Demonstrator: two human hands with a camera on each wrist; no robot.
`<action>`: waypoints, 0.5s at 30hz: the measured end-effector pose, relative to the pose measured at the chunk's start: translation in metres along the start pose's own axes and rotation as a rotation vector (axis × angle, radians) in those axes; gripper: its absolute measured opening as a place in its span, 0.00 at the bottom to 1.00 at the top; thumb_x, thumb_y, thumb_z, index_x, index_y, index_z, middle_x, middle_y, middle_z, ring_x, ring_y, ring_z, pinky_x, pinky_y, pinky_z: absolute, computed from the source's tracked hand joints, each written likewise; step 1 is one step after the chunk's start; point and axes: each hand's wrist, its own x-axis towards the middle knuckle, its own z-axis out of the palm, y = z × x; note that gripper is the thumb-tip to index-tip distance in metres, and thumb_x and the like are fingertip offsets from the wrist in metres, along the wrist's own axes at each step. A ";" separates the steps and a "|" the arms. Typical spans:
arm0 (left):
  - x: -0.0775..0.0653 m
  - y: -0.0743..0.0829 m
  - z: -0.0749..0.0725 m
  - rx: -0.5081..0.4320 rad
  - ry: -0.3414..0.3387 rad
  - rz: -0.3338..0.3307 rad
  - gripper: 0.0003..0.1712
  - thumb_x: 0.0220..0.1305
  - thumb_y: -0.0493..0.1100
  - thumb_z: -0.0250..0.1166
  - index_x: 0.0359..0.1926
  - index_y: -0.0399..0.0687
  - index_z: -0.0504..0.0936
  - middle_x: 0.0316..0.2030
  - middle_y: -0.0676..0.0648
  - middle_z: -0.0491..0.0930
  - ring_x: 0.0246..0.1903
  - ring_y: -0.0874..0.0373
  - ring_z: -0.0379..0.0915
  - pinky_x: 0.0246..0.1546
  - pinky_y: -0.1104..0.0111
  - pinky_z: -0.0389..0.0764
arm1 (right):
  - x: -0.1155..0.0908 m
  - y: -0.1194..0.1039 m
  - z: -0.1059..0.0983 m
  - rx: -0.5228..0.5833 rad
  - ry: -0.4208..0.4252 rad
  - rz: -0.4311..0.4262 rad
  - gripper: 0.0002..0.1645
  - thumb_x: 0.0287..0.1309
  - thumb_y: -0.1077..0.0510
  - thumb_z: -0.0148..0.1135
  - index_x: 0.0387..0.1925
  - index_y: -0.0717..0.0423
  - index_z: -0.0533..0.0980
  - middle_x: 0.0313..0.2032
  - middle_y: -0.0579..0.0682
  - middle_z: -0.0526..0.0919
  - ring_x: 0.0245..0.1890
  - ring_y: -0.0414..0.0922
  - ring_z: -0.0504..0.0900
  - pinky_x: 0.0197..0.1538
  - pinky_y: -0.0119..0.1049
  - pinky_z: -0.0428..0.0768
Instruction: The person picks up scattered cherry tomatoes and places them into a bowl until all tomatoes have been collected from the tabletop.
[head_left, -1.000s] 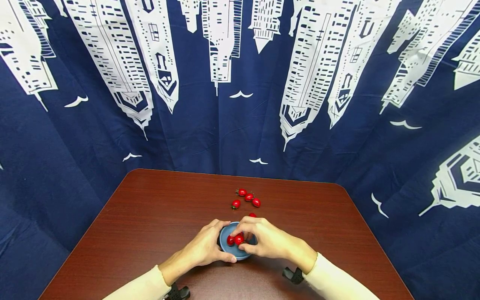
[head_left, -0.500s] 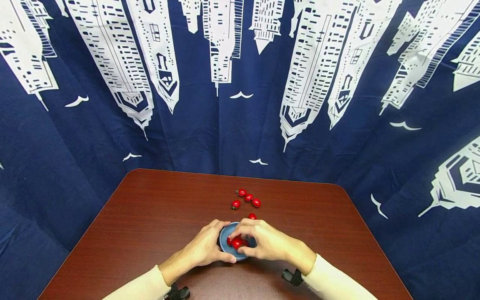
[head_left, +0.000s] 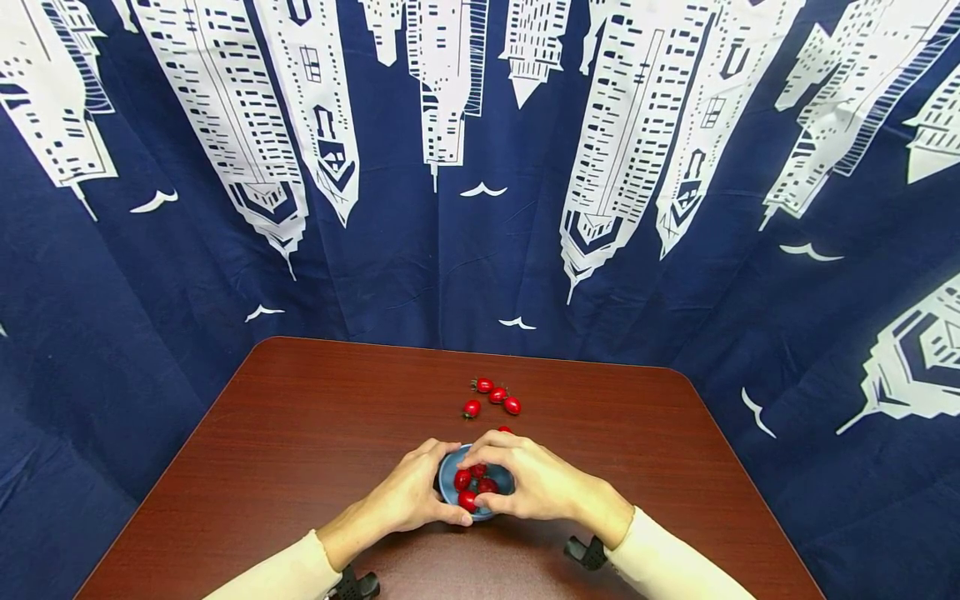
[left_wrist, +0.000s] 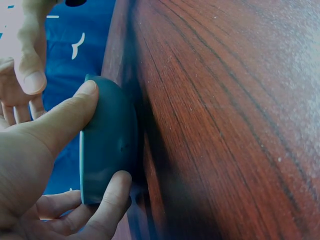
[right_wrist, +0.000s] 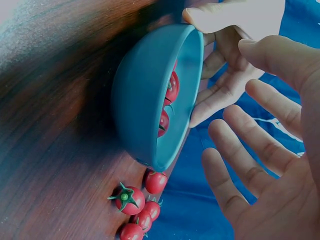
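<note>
A small blue bowl [head_left: 449, 467] stands near the front of the table, with several cherry tomatoes [head_left: 462, 479] lying inside it. My left hand [head_left: 408, 496] grips the bowl from the left; the left wrist view has the thumb on the rim and a finger against the outer wall of the bowl [left_wrist: 112, 140]. Over the bowl's right side hovers my right hand [head_left: 540, 479], partly covering it in the head view. In the right wrist view this right hand [right_wrist: 265, 165] has its fingers spread and holds nothing, facing the bowl [right_wrist: 142, 95] and its tomatoes [right_wrist: 172, 89].
Beyond the bowl, several loose cherry tomatoes [head_left: 498, 395] lie on the brown wooden table [head_left: 337, 408], some with green stems. One more tomato [head_left: 505, 430] peeks out behind my right hand. A blue curtain [head_left: 390, 275] with white buildings hangs behind the far table edge.
My right hand has let go of the tomatoes at its fingers and loosened. More tomatoes now show spread in the bowl. The left hand keeps its grip on the bowl.
</note>
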 end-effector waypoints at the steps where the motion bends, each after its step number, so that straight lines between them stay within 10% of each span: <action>1: 0.000 0.000 0.000 0.001 -0.001 0.001 0.62 0.52 0.57 0.96 0.80 0.34 0.77 0.65 0.40 0.85 0.64 0.45 0.82 0.68 0.45 0.88 | 0.000 0.000 0.000 -0.003 0.003 0.000 0.27 0.70 0.50 0.84 0.67 0.45 0.88 0.65 0.44 0.89 0.64 0.41 0.89 0.68 0.39 0.91; 15: 0.001 -0.002 0.001 0.010 0.019 0.013 0.62 0.50 0.57 0.97 0.79 0.34 0.78 0.65 0.42 0.86 0.63 0.47 0.83 0.67 0.49 0.88 | 0.000 0.010 -0.003 0.039 0.039 0.027 0.29 0.70 0.52 0.84 0.69 0.41 0.87 0.64 0.42 0.89 0.63 0.46 0.91 0.67 0.42 0.92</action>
